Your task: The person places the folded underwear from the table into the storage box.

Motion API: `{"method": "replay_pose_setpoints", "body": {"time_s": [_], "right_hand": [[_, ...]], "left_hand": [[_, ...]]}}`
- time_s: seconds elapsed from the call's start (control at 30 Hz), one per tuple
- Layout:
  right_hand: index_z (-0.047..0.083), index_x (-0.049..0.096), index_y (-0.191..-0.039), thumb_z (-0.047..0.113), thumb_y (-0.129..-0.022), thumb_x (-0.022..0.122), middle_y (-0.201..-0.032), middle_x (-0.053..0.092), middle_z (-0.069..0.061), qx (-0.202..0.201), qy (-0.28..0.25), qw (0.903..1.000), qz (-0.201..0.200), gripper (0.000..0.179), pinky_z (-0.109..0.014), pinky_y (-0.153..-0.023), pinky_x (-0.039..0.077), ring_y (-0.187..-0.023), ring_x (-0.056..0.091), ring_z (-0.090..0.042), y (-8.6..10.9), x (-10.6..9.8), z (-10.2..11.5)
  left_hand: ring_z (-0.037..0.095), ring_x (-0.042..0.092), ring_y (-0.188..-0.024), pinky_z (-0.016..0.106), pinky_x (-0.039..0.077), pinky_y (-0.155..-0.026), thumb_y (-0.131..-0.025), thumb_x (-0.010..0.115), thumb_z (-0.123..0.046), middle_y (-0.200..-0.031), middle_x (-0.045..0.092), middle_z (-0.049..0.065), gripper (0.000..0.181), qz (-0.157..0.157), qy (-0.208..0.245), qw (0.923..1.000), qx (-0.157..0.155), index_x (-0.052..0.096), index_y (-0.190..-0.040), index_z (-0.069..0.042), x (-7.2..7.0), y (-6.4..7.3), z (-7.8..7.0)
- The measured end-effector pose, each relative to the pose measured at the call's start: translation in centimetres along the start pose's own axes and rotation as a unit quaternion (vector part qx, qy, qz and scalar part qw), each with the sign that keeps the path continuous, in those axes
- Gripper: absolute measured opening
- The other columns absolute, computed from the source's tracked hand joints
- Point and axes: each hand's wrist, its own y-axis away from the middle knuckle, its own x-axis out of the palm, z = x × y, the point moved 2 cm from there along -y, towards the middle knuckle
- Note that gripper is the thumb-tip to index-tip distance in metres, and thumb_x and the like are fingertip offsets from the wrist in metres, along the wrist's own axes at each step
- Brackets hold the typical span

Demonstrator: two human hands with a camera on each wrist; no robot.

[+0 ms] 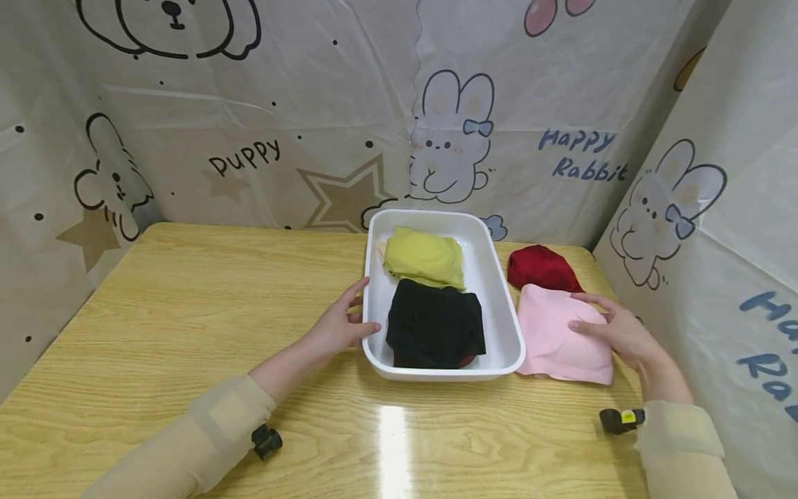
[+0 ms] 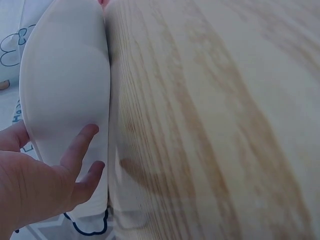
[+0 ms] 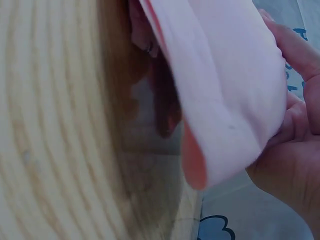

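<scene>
A white plastic tray [image 1: 505, 326] stands mid-table with a folded yellow bra [image 1: 424, 256] at its far end and a folded black garment [image 1: 436, 322] nearer, a dark red edge showing beneath. My left hand [image 1: 339, 322] holds the tray's left side, thumb over the rim, fingers along the outer wall [image 2: 65, 90]. To the right of the tray lies a folded pink bra [image 1: 555, 339] with a rounded cup. My right hand [image 1: 623, 333] grips its right side, thumb on top; some fingers are hidden behind it. The pink fabric [image 3: 225, 90] fills much of the right wrist view.
A dark red, domed garment [image 1: 542, 269] lies behind the pink bra, right of the tray. Wood-grain tabletop [image 1: 249, 291] extends to the left and front. Printed sheets [image 1: 349, 104] hang behind the table and along both sides, the right one close to my right hand.
</scene>
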Motion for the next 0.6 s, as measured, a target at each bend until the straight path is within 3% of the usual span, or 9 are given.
{"method": "replay_pose_setpoints", "body": {"time_s": [0.33, 0.5, 0.6], "right_hand": [[0.023, 0.037, -0.142, 0.030, -0.084, 0.072, -0.134, 0.037, -0.027, -0.012, -0.006, 0.9999, -0.001, 0.067, -0.026, -0.069, 0.054, -0.084, 0.058, -0.010, 0.7, -1.0, 1.3], [0.028, 0.042, -0.137, 0.027, -0.084, 0.072, -0.118, 0.046, -0.016, -0.015, -0.017, 0.9997, -0.008, 0.061, -0.029, -0.066, 0.055, -0.078, 0.061, -0.011, 1.0, -1.3, 2.0], [0.028, 0.043, -0.136, 0.026, -0.084, 0.073, -0.117, 0.045, -0.011, -0.017, -0.027, 0.9994, -0.011, 0.060, -0.029, -0.066, 0.055, -0.079, 0.060, -0.010, 1.1, -1.4, 2.4]], "left_hand": [[0.036, 0.047, -0.124, 0.036, 0.056, -0.073, -0.085, 0.067, -0.002, -0.149, 0.029, 0.014, 0.088, -0.006, -0.008, 1.0000, 0.000, 0.017, -0.151, -0.030, 0.0, 0.0, -0.1], [0.037, 0.047, -0.124, 0.038, 0.057, -0.074, -0.085, 0.067, -0.001, -0.149, 0.029, 0.015, 0.088, -0.004, -0.004, 1.0000, 0.004, 0.017, -0.151, -0.029, 0.0, 0.0, -0.1], [0.036, 0.047, -0.123, 0.038, 0.057, -0.073, -0.085, 0.068, -0.001, -0.148, 0.029, 0.015, 0.088, -0.005, -0.006, 1.0000, 0.004, 0.017, -0.151, -0.029, 0.0, 0.0, 0.0]]}}
